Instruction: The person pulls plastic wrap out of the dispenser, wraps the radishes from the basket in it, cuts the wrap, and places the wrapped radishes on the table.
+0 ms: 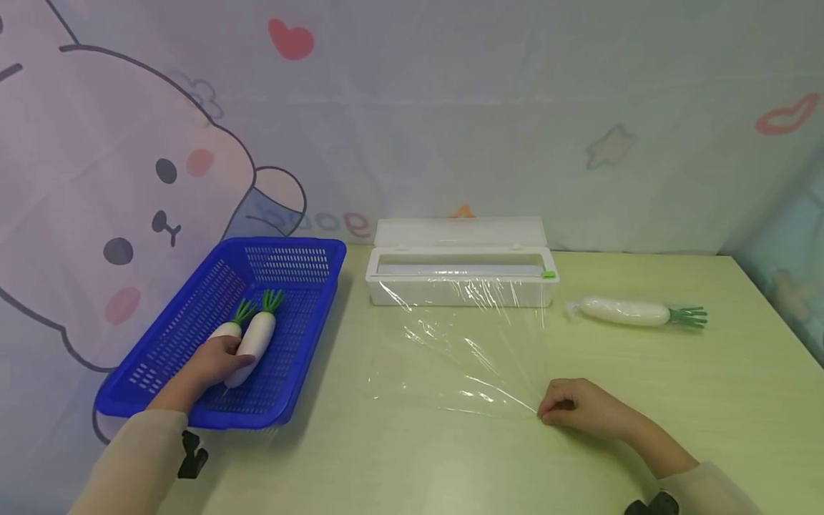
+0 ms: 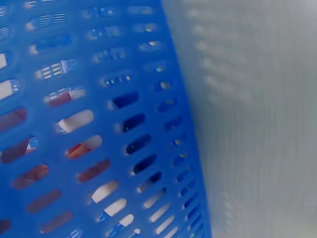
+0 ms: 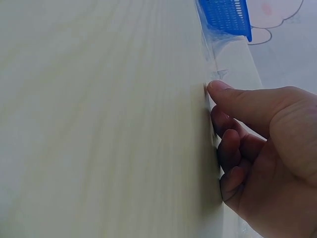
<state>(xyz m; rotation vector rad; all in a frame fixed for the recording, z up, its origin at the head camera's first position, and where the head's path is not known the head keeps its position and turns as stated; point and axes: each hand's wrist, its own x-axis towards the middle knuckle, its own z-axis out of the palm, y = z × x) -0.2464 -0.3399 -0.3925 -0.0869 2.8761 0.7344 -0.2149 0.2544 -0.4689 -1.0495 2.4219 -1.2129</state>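
My left hand reaches into the blue basket and grips a white radish, its thumb across the lower part. A second white radish lies beside it, mostly hidden under the hand. In the left wrist view, the basket's slotted wall hides most of the hand. My right hand rests low on the table and pinches the near right corner of clear cling film. The film stretches out from a white dispenser box with its lid raised.
A film-wrapped white radish with green stalks lies at the right, beside the dispenser. A green slider sits at the box's right end. Behind the pale table hangs a cartoon-printed cloth.
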